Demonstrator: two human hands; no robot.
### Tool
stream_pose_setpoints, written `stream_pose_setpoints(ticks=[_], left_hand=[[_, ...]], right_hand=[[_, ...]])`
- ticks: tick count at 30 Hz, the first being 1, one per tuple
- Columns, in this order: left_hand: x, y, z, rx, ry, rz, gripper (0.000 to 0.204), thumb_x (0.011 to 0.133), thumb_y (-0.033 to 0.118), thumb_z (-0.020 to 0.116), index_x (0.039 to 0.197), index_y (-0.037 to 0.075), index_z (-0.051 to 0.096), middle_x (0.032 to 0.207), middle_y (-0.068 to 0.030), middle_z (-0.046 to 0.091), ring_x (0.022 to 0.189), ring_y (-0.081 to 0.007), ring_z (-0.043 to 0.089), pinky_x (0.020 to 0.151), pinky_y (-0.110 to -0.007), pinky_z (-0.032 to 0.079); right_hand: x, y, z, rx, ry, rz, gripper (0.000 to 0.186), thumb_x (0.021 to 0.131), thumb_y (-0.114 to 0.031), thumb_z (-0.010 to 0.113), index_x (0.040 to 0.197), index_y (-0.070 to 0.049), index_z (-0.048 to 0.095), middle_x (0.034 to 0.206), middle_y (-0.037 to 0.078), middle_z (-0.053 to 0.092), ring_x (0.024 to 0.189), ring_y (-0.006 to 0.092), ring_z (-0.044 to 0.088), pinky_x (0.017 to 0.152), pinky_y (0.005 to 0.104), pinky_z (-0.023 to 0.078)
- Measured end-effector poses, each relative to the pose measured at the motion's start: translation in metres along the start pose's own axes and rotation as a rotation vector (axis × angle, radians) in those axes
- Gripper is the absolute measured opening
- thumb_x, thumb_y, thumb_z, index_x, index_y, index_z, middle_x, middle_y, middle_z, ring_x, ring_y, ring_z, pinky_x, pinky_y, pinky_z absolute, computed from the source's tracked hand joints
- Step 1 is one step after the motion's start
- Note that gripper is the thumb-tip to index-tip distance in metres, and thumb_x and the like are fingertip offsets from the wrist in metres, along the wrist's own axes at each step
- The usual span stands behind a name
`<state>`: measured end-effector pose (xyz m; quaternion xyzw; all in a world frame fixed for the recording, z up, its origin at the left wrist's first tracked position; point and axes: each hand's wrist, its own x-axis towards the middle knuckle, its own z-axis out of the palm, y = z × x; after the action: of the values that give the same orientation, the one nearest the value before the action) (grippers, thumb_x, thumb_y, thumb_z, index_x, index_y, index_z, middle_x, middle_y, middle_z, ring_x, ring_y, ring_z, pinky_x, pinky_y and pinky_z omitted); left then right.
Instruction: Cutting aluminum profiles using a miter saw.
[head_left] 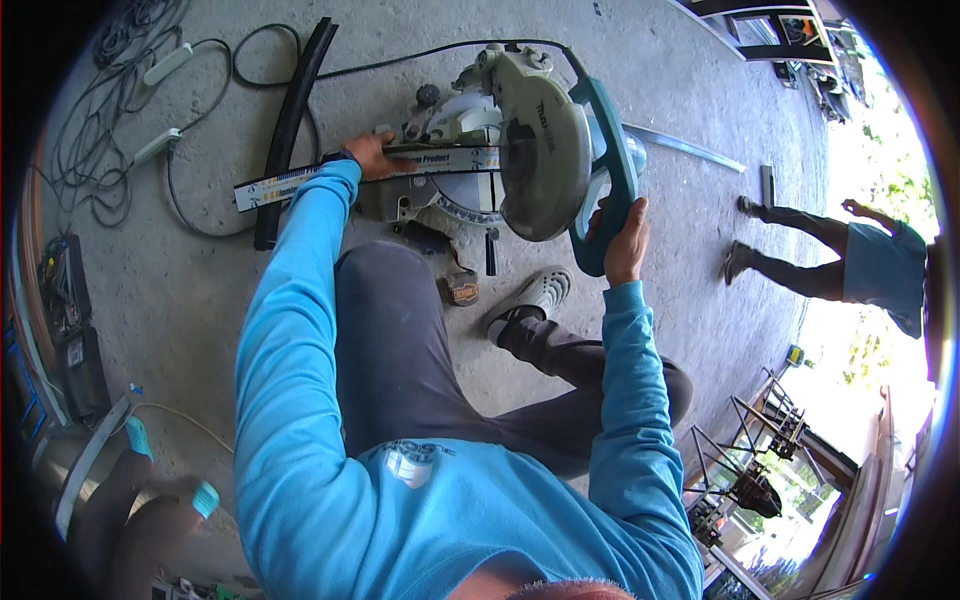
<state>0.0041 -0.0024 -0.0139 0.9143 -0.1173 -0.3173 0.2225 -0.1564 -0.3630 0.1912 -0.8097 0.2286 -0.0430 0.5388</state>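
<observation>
A miter saw [545,130] with a pale body and teal handle [608,110] stands on the concrete floor in front of me. My right hand [624,240] is closed round the lower part of that handle. My left hand [370,157] grips a long metal profile [285,187] covered in printed film, which lies across the saw's base along the fence. Its left end sticks out past the base, over a black bar [290,120]. The profile's right end passes behind the saw's round guard, which hides the blade and whether it touches the profile.
A tape measure [462,289] lies by my shoe [545,292]. Tangled cables [100,130] and power strips [168,64] spread at the far left. A silver strip [690,148] lies right of the saw. Another person [870,262] stands at the right; a toolbox [75,290] is at the left.
</observation>
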Motion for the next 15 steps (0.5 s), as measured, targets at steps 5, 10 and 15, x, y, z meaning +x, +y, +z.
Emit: stream_pose_setpoints(ticks=[5,10,15], left_hand=[[0.0032,-0.0021,0.0011,-0.005,-0.016,0.025,0.079,0.077,0.068,0.072,0.136,0.017,0.059,0.127,-0.0147,0.068,0.117,-0.0328,0.065,0.102,-0.04,0.05],[0.0034,-0.0011,0.0031,-0.002,0.002,0.016,0.077,0.078,0.067,0.072,0.135,0.017,0.06,0.125,-0.0141,0.069,0.115,-0.0332,0.066,0.102,-0.04,0.05],[0.0041,-0.0047,0.0046,-0.021,0.006,0.023,0.074,0.079,0.065,0.073,0.134,0.017,0.06,0.124,-0.0138,0.069,0.115,-0.033,0.066,0.102,-0.041,0.05]], right_hand=[[-0.0015,0.0063,0.001,-0.005,0.007,-0.016,0.08,0.102,-0.068,0.025,0.098,0.002,0.065,0.069,0.009,0.064,0.056,0.017,0.061,0.055,0.0307,0.049],[-0.0024,0.0102,0.0006,-0.004,0.007,-0.019,0.08,0.102,-0.068,0.025,0.098,0.002,0.065,0.069,0.009,0.064,0.056,0.0169,0.061,0.055,0.0307,0.049],[-0.0024,0.0119,0.0014,0.001,-0.008,-0.019,0.08,0.103,-0.066,0.025,0.099,0.002,0.065,0.07,0.009,0.064,0.056,0.0171,0.062,0.055,0.031,0.049]])
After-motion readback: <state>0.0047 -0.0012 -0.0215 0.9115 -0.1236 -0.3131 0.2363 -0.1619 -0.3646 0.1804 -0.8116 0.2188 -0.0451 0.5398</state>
